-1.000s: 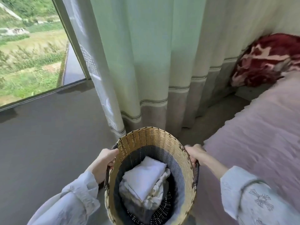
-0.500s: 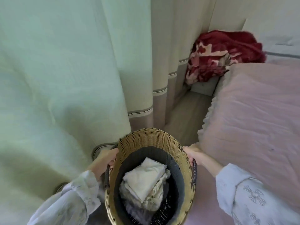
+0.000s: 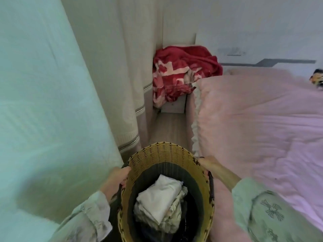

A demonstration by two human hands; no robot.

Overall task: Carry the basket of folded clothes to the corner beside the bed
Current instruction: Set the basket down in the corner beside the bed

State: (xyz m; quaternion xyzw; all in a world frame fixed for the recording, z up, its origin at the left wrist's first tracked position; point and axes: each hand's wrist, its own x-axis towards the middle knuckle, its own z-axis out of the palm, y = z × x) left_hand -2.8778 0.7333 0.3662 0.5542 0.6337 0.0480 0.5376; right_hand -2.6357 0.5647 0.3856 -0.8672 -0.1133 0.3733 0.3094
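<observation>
Both hands clamped on the tall woven wicker basket (image 3: 166, 158), tan rim, dark lower weave, held between them low in the view. Left hand (image 3: 115, 180) is wrapped over the dark handle on the basket's left side; right hand (image 3: 208, 163) is gripping the dark looped handle (image 3: 211, 184) on the right side. Hands sit apart, one basket-width, roughly level, right one slightly further forward. Pale patterned sleeves (image 3: 272, 212) on both arms.

Inside the basket, between the hands: stack of folded white and cream clothes (image 3: 160, 198), resting low against the dark inner wall. Whatever lies under the top pieces is too dark to make out.

Left of the left hand: pale green-white curtain (image 3: 43, 93) with grey striped hem, touching or nearly touching that hand; motion blur, can't tell which. Right of the right hand: bed with pink ruffled cover (image 3: 262, 123), its edge just beside the forearm.

Ahead of both hands: narrow strip of wood-look floor (image 3: 168, 126) running between curtain and bed. At its far end, a crumpled red and cream patterned blanket (image 3: 180, 75) lies heaped on a small pale box-like stand (image 3: 173, 106) against the white wall. Basket is well short of that end.
</observation>
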